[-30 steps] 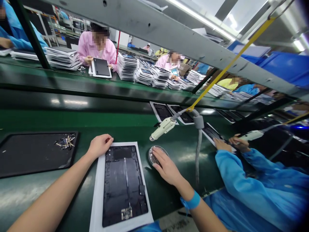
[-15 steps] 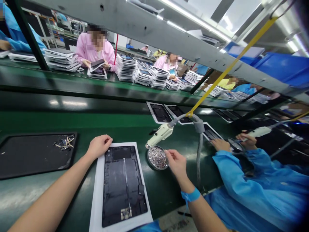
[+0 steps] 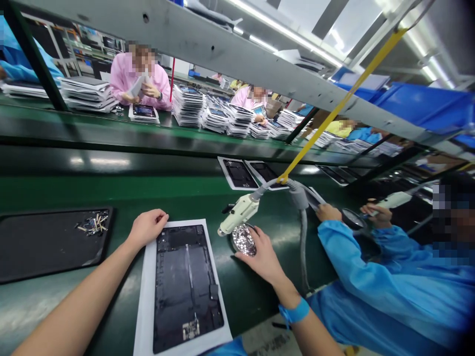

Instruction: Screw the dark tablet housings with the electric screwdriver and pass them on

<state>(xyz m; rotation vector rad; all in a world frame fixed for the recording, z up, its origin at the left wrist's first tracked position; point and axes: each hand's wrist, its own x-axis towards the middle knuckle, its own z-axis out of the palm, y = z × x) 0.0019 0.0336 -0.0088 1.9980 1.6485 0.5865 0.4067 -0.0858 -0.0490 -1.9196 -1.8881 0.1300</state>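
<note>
Right hand [image 3: 261, 259] slid onto the metal dish [image 3: 243, 239], hiding whether its grip holds anything.

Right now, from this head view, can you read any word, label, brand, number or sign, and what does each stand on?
No text can be read in this view.
The tiny marks on the small circuit board at the foot of the dark tablet back panel are too small to read.

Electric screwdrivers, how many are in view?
2: one screwdriver hanging beside the right hand, one in a co-worker's hand. Others may be hidden farther along.
</note>
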